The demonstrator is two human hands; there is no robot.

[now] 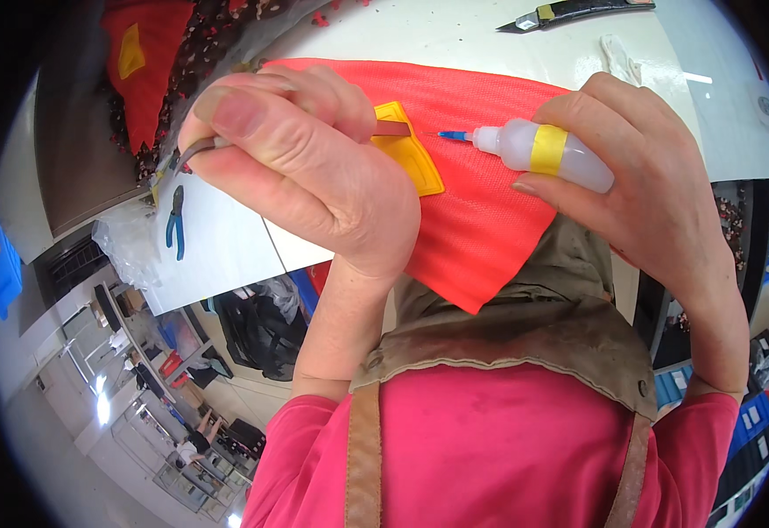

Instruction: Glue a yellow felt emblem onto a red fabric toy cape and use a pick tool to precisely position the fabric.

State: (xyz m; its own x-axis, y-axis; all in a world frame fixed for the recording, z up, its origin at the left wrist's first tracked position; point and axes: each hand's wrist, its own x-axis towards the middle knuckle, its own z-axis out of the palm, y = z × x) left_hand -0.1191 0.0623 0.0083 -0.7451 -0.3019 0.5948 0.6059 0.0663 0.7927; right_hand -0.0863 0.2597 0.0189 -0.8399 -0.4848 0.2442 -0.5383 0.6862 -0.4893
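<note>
Head view: the bottle (518, 145) is at about half past one from centre, its blue tip (455, 135) aimed toward nine o'clock, just apart from the strip (391, 128). The right hand (653, 154) curls round the bottle, pinching it between thumb and fingers. It should feel light, soft-walled and slightly slippery; the yellow band (549, 148) looks the best hold, well back from the slender, probably fragile tip. Toward eleven, the left hand (314, 163) is folded, thumb pinching the strip, whose end sticks out toward three o'clock. Thin and likely bendy, it wants gripping near that end. The red cloth (481, 211) below looks limp.
</note>
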